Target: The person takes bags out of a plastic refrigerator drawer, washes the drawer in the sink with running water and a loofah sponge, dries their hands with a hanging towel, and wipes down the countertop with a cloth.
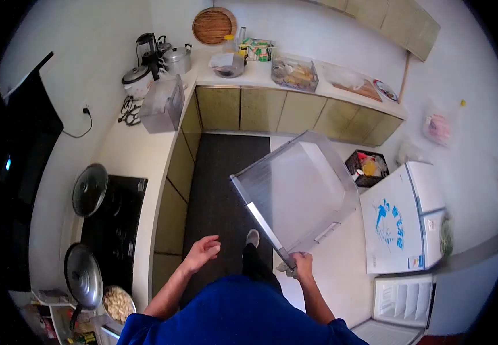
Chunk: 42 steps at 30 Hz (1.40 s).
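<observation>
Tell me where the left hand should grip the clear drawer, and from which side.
Probably the far end of the silver-edged rim on the drawer, from the left: the right hand grips the near corner, and this long, narrow edge lies nearest the empty left hand.

The white countertop [116, 146] carries a rice cooker [137, 86], clear bin [165, 112]; floor [341, 276], dark mat [226, 184].

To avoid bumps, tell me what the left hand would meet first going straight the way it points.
Probably the silver edge of the clear drawer, though one view leaves the depth between it and the left hand unclear.
</observation>
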Motion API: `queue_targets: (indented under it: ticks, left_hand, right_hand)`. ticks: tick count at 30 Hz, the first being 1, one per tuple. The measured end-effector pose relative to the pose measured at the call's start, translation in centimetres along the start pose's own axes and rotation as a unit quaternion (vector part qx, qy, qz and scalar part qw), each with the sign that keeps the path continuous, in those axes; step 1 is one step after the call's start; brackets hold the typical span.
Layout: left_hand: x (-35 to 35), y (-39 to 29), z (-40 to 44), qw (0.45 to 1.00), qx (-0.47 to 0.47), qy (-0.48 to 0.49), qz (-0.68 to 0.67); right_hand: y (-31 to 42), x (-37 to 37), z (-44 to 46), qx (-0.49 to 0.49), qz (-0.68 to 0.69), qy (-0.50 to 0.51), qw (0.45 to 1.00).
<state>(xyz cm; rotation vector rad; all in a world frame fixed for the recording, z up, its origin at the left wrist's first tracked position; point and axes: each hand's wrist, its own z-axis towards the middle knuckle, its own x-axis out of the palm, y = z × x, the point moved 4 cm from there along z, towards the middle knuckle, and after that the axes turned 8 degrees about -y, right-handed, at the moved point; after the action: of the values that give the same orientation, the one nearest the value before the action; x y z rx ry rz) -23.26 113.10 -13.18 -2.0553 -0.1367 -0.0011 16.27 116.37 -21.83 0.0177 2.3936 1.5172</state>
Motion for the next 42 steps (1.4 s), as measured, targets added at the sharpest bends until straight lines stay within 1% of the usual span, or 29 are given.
queue_targets:
  ticks: [1, 3, 5, 7, 9, 10, 11, 13, 14, 15, 17, 19, 21, 22, 24, 26, 27, 28, 29, 30, 31, 32, 33, 34, 36, 37, 39, 41, 42]
  left_hand:
    - [-1.3, 1.2, 2.9, 1.0, -0.001, -0.006, 0.002]
    - [-4.9, 4.1, 8.0, 0.973, 0.066, -0.081, 0.207]
    - [-8.4, 6.5, 11.3, 0.916, -0.002, -0.126, 0.381]
    - [-12.9, 11.9, 14.3, 0.882, -0.158, -0.065, 0.439]
    - [-13.8, 11.6, 12.5, 0.907, -0.309, -0.188, 0.216]
    - [-14.2, 12.4, 12.4, 0.924, -0.319, -0.168, 0.124]
    - [-15.0, 13.3, 12.6, 0.934, -0.324, -0.15, 0.03]
    - [-15.5, 15.0, 12.7, 0.926, -0.345, -0.153, 0.021]
    - [-15.4, 14.5, 13.0, 0.916, -0.368, -0.154, 0.036]
    - [-15.4, 14.1, 13.6, 0.909, -0.384, -0.152, 0.049]
    - [-15.5, 13.7, 16.4, 0.907, -0.39, -0.138, 0.08]
    - [-16.4, 12.7, 21.4, 0.913, -0.372, -0.118, 0.122]
    - [-18.1, 10.9, 28.1, 0.917, -0.331, -0.089, 0.203]
    - [-18.8, 9.3, 31.5, 0.916, -0.298, -0.069, 0.26]
    - [-20.6, 5.4, 40.9, 0.876, -0.173, -0.022, 0.45]
    - [-22.0, 0.5, 50.8, 0.791, 0.045, -0.018, 0.61]
    - [-23.3, -2.0, 54.3, 0.808, 0.196, -0.026, 0.555]
    - [-24.6, -4.5, 57.5, 0.791, 0.344, -0.028, 0.505]
    - [-25.6, -6.9, 60.9, 0.964, 0.135, -0.135, 0.183]
    - [-25.4, -8.6, 63.1, 0.955, -0.105, -0.22, -0.166]
    - [-25.6, -11.3, 65.0, 0.958, -0.105, -0.214, -0.16]
    - [-25.9, -13.6, 66.6, 0.949, -0.096, -0.219, -0.207]
    - [-25.8, -15.4, 68.2, 0.937, -0.088, -0.223, -0.255]
    - [-25.7, -17.3, 68.9, 0.938, -0.091, -0.22, -0.253]
    - [-25.1, -19.5, 69.3, 0.924, -0.088, -0.283, -0.242]
    - [-25.2, -17.9, 69.9, 0.924, -0.093, -0.283, -0.24]
    - [-27.6, -13.4, 70.5, 0.944, 0.002, -0.228, -0.238]
    - [-26.5, -11.9, 68.6, 0.953, -0.041, -0.164, -0.252]
    - [-25.9, -12.2, 67.4, 0.956, -0.087, -0.159, -0.23]
  right_hand:
    - [0.5, 1.3, 3.0, 0.001, 0.002, 0.006, 1.0]
    - [2.8, 2.3, 8.4, 0.008, 0.02, -0.029, 0.999]
    - [6.4, 3.7, 13.0, 0.0, 0.01, -0.039, 0.999]
    - [9.3, 5.2, 17.7, -0.006, 0.002, -0.059, 0.998]
    - [12.0, 6.3, 22.7, -0.02, -0.055, -0.028, 0.998]
    - [14.5, 7.2, 24.2, 0.026, -0.023, -0.026, 0.999]
    - [15.4, 7.7, 26.3, 0.027, -0.029, -0.026, 0.999]
    - [15.9, 10.3, 32.0, 0.071, 0.071, -0.006, 0.995]
    - [15.6, 11.3, 35.4, 0.009, 0.036, 0.004, 0.999]
    - [18.9, 12.8, 36.2, 0.011, 0.031, 0.011, 0.999]
    - [25.8, 15.7, 37.5, 0.083, 0.233, 0.066, 0.967]
    - [29.6, 18.7, 40.7, 0.064, 0.215, 0.054, 0.973]
    - [32.3, 21.2, 43.8, 0.092, 0.195, 0.1, 0.971]
    - [32.0, 22.5, 46.2, 0.084, 0.168, 0.06, 0.98]
    - [33.8, 25.4, 49.7, 0.08, 0.191, 0.038, 0.978]
    - [33.4, 27.7, 56.0, 0.071, 0.219, 0.007, 0.973]
    - [30.9, 28.3, 60.5, 0.074, 0.199, 0.002, 0.977]
    - [32.4, 29.2, 62.4, 0.057, 0.214, 0.0, 0.975]
    - [34.0, 30.2, 64.2, 0.039, 0.229, -0.002, 0.973]
    - [35.4, 31.4, 67.1, 0.037, 0.251, 0.0, 0.967]
    - [38.5, 33.0, 68.4, 0.065, 0.308, -0.02, 0.949]
    - [42.5, 34.8, 69.4, 0.092, 0.364, -0.039, 0.926]
    - [44.4, 36.0, 72.2, 0.101, 0.362, -0.044, 0.926]
    - [46.2, 36.9, 74.9, 0.11, 0.358, -0.048, 0.926]
    - [48.4, 38.9, 81.2, 0.112, 0.347, -0.081, 0.927]
    - [50.1, 39.8, 83.3, 0.12, 0.379, -0.057, 0.916]
    - [52.6, 41.4, 87.3, 0.128, 0.421, -0.031, 0.897]
    - [53.6, 42.2, 92.5, 0.141, 0.449, -0.002, 0.882]
    - [53.6, 42.5, 94.5, 0.142, 0.456, -0.005, 0.879]
